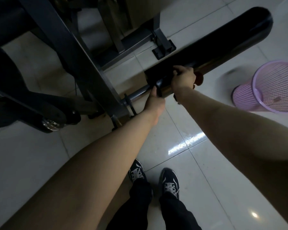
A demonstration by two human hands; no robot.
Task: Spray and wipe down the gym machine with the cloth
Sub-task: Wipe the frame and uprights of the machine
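The gym machine's long black padded roller (pixel 223 40) sticks out to the upper right from a chrome bar (pixel 138 93). My left hand (pixel 154 100) is closed around the roller's near end, where it meets the bar. Just to its right, my right hand (pixel 184 78) presses on top of the roller. A reddish-brown cloth (pixel 199 79) is bunched under its fingers, and only a small part of it shows. No spray bottle is in view.
The machine's dark steel frame (pixel 70 47) and a lever arm with a chrome end (pixel 51 124) fill the left side. A pink plastic basket (pixel 273 87) stands on the white tiled floor at the right. My feet in dark sneakers (pixel 154 178) are below.
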